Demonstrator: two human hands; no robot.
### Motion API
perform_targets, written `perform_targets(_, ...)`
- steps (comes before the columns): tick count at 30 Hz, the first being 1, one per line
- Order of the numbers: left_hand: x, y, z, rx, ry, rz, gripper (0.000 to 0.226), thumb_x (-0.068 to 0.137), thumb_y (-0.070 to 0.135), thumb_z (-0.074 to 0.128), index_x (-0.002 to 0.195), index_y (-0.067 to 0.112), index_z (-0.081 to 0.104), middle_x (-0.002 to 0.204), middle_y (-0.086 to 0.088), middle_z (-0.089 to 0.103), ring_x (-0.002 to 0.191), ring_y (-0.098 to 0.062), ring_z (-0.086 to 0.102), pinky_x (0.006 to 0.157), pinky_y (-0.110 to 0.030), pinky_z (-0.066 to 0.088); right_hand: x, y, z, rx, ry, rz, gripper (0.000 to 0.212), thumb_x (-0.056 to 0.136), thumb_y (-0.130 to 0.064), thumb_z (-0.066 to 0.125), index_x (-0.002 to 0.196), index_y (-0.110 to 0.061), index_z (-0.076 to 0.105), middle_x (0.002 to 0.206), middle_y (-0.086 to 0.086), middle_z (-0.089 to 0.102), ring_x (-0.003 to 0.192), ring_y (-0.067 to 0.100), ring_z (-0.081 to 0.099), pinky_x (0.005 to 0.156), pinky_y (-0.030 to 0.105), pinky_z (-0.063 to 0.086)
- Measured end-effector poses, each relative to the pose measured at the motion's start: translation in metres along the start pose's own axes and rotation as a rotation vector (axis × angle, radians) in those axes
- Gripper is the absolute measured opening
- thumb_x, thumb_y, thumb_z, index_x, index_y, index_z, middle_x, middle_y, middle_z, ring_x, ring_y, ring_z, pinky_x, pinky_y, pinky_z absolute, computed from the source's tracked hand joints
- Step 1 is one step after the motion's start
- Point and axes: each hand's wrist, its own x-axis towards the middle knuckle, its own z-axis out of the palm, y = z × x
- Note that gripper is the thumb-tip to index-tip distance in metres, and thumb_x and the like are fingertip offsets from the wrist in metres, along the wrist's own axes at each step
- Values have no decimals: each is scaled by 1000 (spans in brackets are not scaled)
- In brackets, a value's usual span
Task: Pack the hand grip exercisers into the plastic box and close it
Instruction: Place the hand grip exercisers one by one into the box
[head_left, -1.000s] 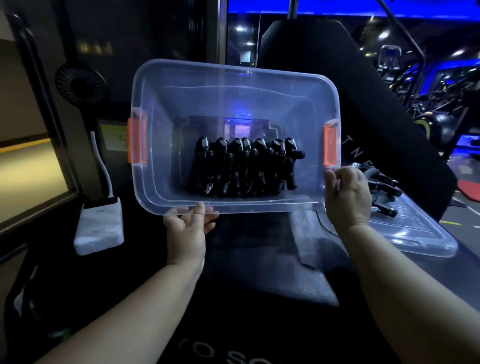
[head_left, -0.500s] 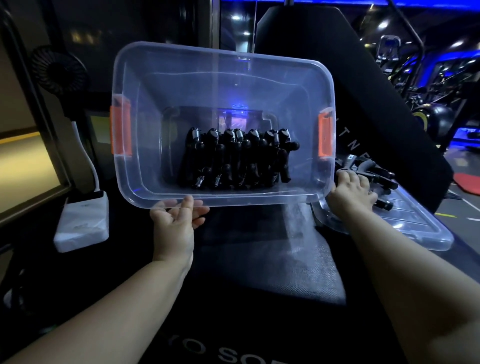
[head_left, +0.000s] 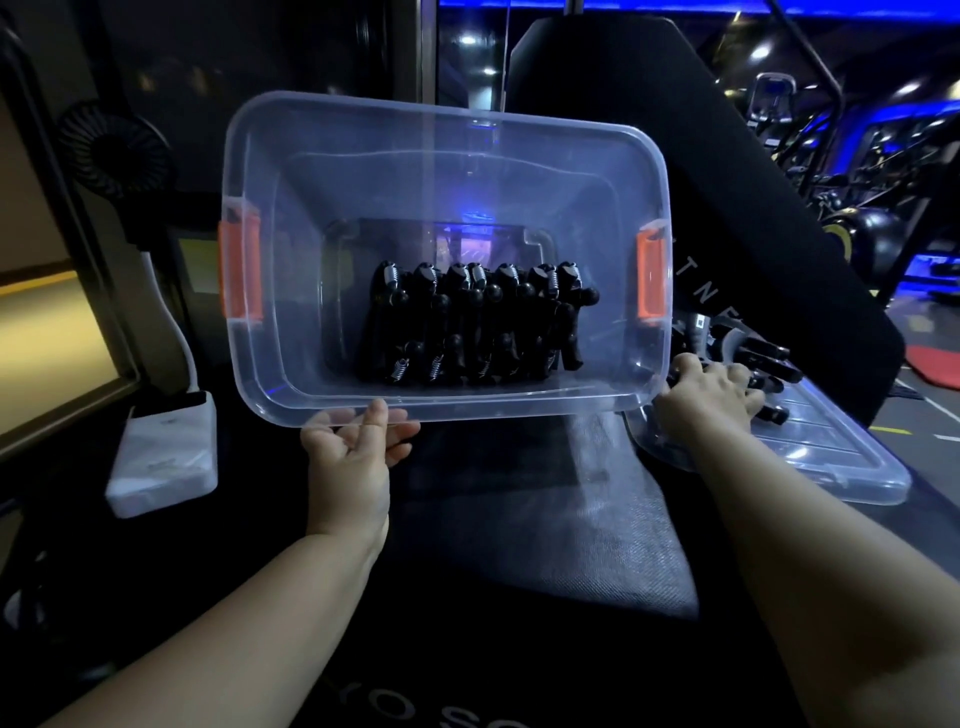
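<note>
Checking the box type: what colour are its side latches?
Orange latches, one on each end of the plastic box; head view shows them best.

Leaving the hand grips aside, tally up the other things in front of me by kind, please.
Clear plastic box: 1
Clear lid: 1
Orange latches: 2
White device with cable: 1
Small black fan: 1
Total: 6
</note>
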Motion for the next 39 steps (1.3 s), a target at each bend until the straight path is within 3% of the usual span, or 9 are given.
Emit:
perform_targets(5, 0, 0, -1, 3, -5, 4, 21, 98, 15, 50, 112, 9, 36, 82, -9, 67, 63, -11, 69, 56, -19, 52, -10, 3, -3, -14, 67, -36, 35, 90, -48, 47, 121, -30, 52, 122, 10, 56, 122, 30, 32, 97, 46, 24)
perform_targets(8, 0, 1, -1, 10, -4, 1, 20, 97, 15, 50, 110, 9, 36, 82, -9, 67, 63, -12, 69, 55, -20, 52, -15, 5, -5, 49, 149, -82, 18, 90, -32, 51, 107, -32, 58, 104, 6, 64, 111, 27, 39, 92, 42, 22)
perform_targets(13, -2, 3, -1, 6, -2, -1, 20, 97, 14, 50, 108, 8, 35, 81, -10, 67, 61, -11, 68, 56, -21, 52, -27, -5, -9, 84, 245, -148, 14, 85, -21, 54, 94, -27, 63, 90, 6, 68, 107, 27, 44, 91, 39, 17)
perform_targets(20, -1, 3, -1, -4, -8, -3, 21, 97, 13, 50, 109, 7, 34, 81, -10, 67, 60, -11, 68, 54, -18, 52, -36, -7, -17, 204, 226, -88, 24, 82, -30, 64, 105, -31, 67, 93, 5, 69, 111, 27, 46, 97, 41, 22)
perform_targets(26, 0, 1, -2, 4, -6, 2, 23, 97, 13, 51, 111, 5, 35, 81, -11, 67, 60, -11, 68, 54, -19, 51, -51, -14, -36, 497, 471, -62, 28, 82, -25, 63, 109, -24, 67, 98, 10, 69, 107, 34, 54, 97, 43, 31)
perform_targets(31, 1, 1, -2, 7, -2, -11, 22, 97, 14, 51, 110, 6, 36, 82, -11, 67, 60, -12, 68, 57, -22, 51, -66, -13, -45, 747, 611, -60, 32, 81, -32, 54, 110, -21, 64, 98, 7, 69, 96, 32, 61, 85, 42, 48)
perform_targets(35, 1, 0, -2, 0, 6, -17, 21, 97, 12, 51, 109, 5, 36, 82, -13, 67, 59, -11, 67, 55, -21, 51, -84, -21, -51, 845, 606, -99, 22, 86, -19, 64, 107, -21, 65, 102, 1, 68, 92, 23, 63, 76, 25, 39)
perform_targets(39, 1, 1, -3, 6, 6, -21, 22, 96, 13, 52, 110, 4, 37, 82, -13, 67, 59, -11, 67, 54, -20, 51, -96, -26, -56, 807, 558, -87, 20, 86, -20, 65, 105, -23, 66, 102, 2, 69, 94, 24, 63, 73, 26, 37)
